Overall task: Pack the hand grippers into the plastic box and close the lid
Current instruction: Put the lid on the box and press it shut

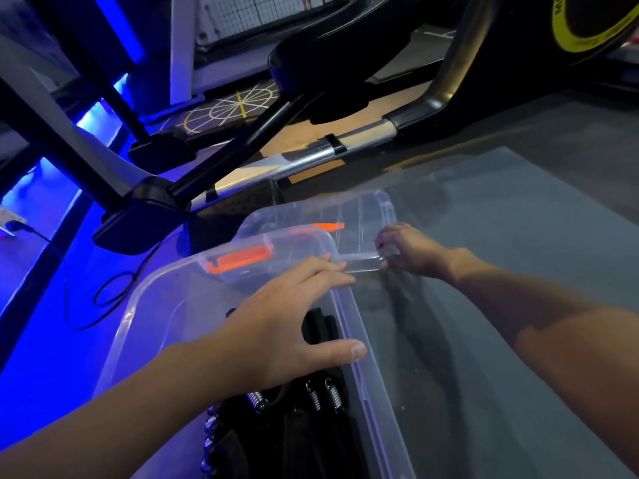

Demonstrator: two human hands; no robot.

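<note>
- Two hands work at a clear plastic box [375,406] that fills the lower centre of the frame and sits on a grey floor mat [518,236].
- Several hand grippers [294,430] lie inside the box at the bottom centre, a dark heap of black handles with coiled metal springs [333,397] showing just below the left wrist.
- The left hand [287,316], in the middle of the frame, lies flat over the open top of the box with fingers straight and spread, gripping nothing. Its fingertips reach the far right corner of the rim and its thumb rests on the right-hand rim.
- The right hand [404,250], right of centre, has its fingers curled round the near edge of the clear lid [359,216] and grips it there.
- The lid is off the box, just beyond the box's far end, with its near edge touching or overlapping the far right corner of the rim. Whether it lies flat on the mat or is raised cannot be told.
- An orange latch [242,259] sits on the far end of the box, and a second orange piece [326,225] shows through the lid.
- Across the upper frame stands a black and silver exercise machine [345,63]. A black cable [114,292] loops on the blue-lit floor at the left.
</note>
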